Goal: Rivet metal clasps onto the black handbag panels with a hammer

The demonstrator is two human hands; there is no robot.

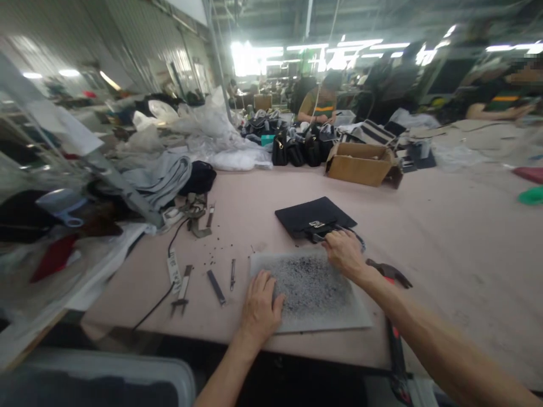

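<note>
My left hand (262,305) lies on the left side of a grey board (314,288), fingers stretched out and resting on its speckled, dark-pitted surface. Beyond the board's far edge is a flat black handbag (311,215) with a shiny metal clasp (316,224). My right hand (344,251) has its fingers closed around the bag's handle, at the side nearest me; part of the handle is hidden by the hand. A hammer (392,277) with a red and black grip lies to the right of the board, partly under my right forearm.
Left of the board lie a dark metal bar (216,287), a slim metal tool (233,275) and a caliper (182,291). Small dark bits are scattered nearby. A cardboard box (360,164) and several black bags (297,148) stand farther back. A person (320,104) sits beyond them.
</note>
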